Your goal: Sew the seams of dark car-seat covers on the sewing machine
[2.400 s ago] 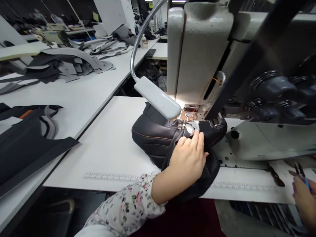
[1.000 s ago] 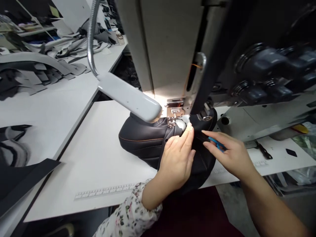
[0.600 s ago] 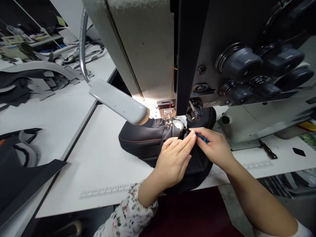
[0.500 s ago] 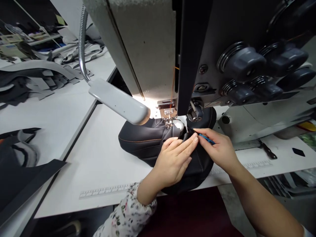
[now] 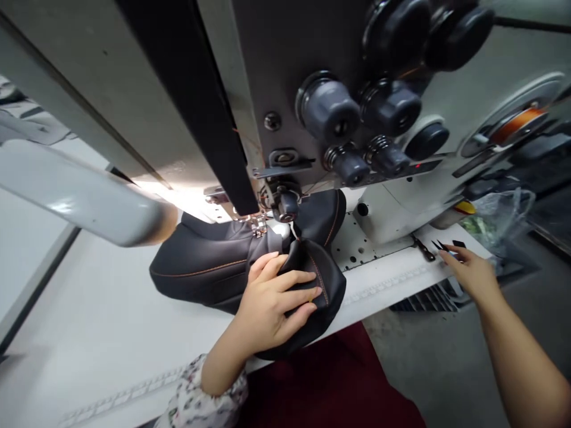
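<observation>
A black leather cover (image 5: 203,252) with orange stitching lies bunched beneath the presser foot (image 5: 259,224) of a sewing machine. My left hand (image 5: 272,300) rests on top of it, fingers spread and pressing on the leather just in front of the foot. Out to the right, my right hand (image 5: 470,273) is over the table's edge, thumb and fingers pinched around small thread snips (image 5: 441,245). Their dark pointed blades stick out toward the left; the fingers hide most of the handle.
The machine's tension knobs (image 5: 330,110) hang above the cover. A grey lamp (image 5: 80,193) fills the left side. A dark-handled tool (image 5: 423,249) lies by the right hand. A ruler strip (image 5: 388,285) runs along the front edge, and a clear plastic bag (image 5: 504,220) sits beyond.
My right hand has moved away from the cover to the far right with the snips. My left hand stays on the cover, its fingers now spread. The view has turned right.
</observation>
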A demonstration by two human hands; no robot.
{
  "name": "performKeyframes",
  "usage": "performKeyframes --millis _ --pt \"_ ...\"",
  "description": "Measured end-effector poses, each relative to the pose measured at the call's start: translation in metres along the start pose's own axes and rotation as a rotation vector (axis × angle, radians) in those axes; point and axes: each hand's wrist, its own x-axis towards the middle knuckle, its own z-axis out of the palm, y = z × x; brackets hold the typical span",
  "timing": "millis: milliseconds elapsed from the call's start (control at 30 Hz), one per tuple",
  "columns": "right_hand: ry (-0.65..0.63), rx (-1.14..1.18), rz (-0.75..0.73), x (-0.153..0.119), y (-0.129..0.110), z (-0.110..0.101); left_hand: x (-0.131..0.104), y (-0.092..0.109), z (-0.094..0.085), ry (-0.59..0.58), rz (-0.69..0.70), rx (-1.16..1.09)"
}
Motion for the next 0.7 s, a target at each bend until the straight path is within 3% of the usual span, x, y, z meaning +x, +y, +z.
performKeyframes --millis 133,267,367,467,500,567,600,700 --pt "-0.079 -0.174 0.082 0.022 0.017 0.01 0.003 0.003 0.001 0.013 0.006 0.028" --pt "-0.002 -0.179 -0.063 0.023 -0.014 0.021 -0.008 0.01 -0.006 0.047 0.022 0.047" --pt "0.071 -0.069 -0.247 -0.005 -0.072 0.021 -0.036 0.013 -0.015 0.226 -0.021 0.023" --pt "-0.029 0.142 -0.521 -0.044 -0.154 0.019 -0.072 0.009 -0.016 0.514 -0.283 0.146" --pt "-0.102 0.294 -0.702 -0.054 -0.184 0.019 -0.083 0.006 -0.013 0.563 -0.379 0.214" --pt "-0.183 0.463 -0.987 -0.067 -0.24 0.024 -0.098 -0.003 -0.004 0.562 -0.475 0.315" --pt "-0.183 0.475 -1.058 -0.07 -0.265 0.028 -0.101 -0.009 0.002 0.537 -0.478 0.328" --pt "-0.188 0.382 -1.068 -0.071 -0.317 0.04 -0.097 -0.033 0.02 0.491 -0.418 0.218"
